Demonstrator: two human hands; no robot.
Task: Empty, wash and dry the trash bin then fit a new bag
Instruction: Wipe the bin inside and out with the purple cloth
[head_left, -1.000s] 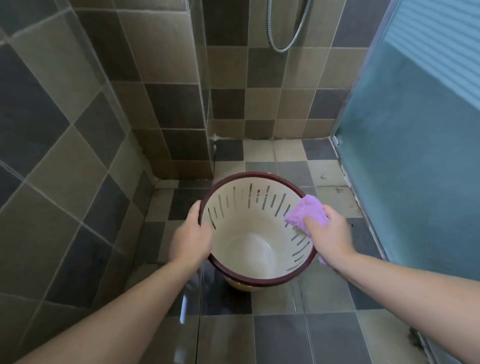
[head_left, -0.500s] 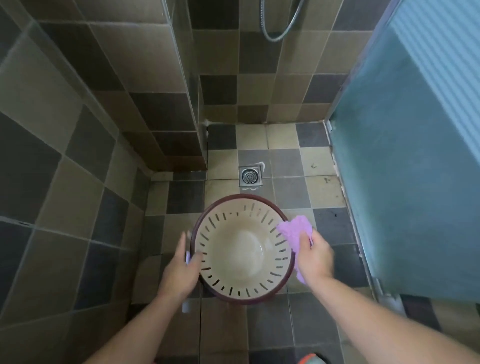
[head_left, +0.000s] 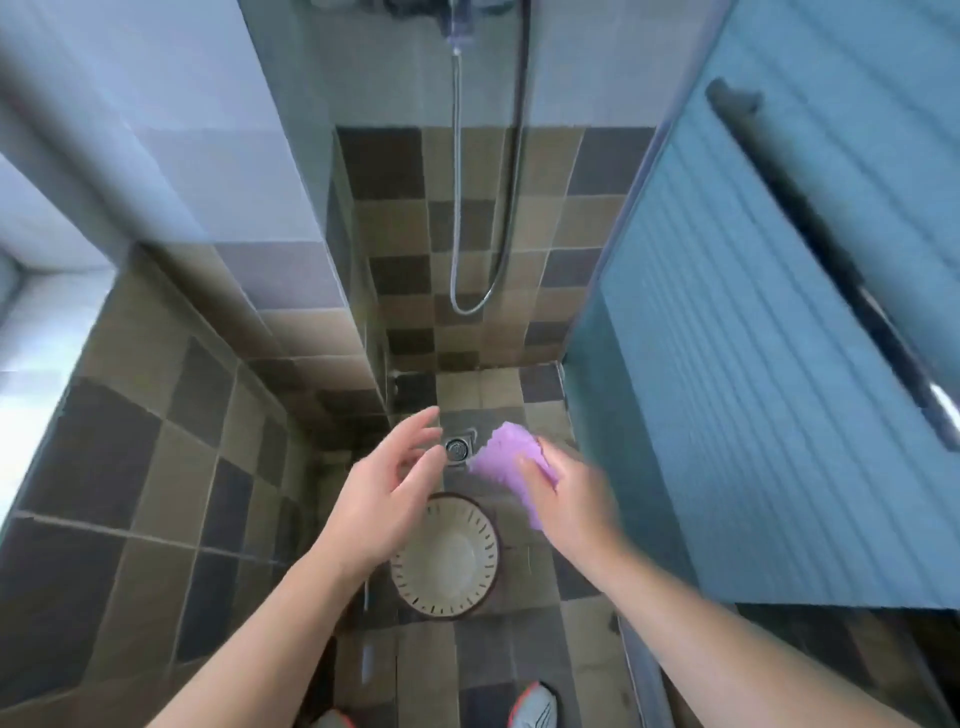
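Shoes (head_left: 535, 704) nearest, just short of the bin. Bin (head_left: 445, 556) stands upright on the tiled floor (head_left: 519, 675), empty, no bag, neither hand touching it. Above the bin: left hand (head_left: 382, 499) slack, fingers spread, holding nothing; right hand (head_left: 566, 499) clenched on the purple cloth (head_left: 506, 454). Drain (head_left: 457, 448) just beyond the bin, shower hose (head_left: 462, 208) on the far wall. Risk: floor may be wet, so a slip, or a knock that tips the unheld bin. Bagging before the slotted wall is dry traps moisture.

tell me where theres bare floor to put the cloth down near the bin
Bare tile lies between the bin and the left tiled wall, and behind the floor drain toward the back wall. It is tight on the bin's right by the blue door, and near the shoes.
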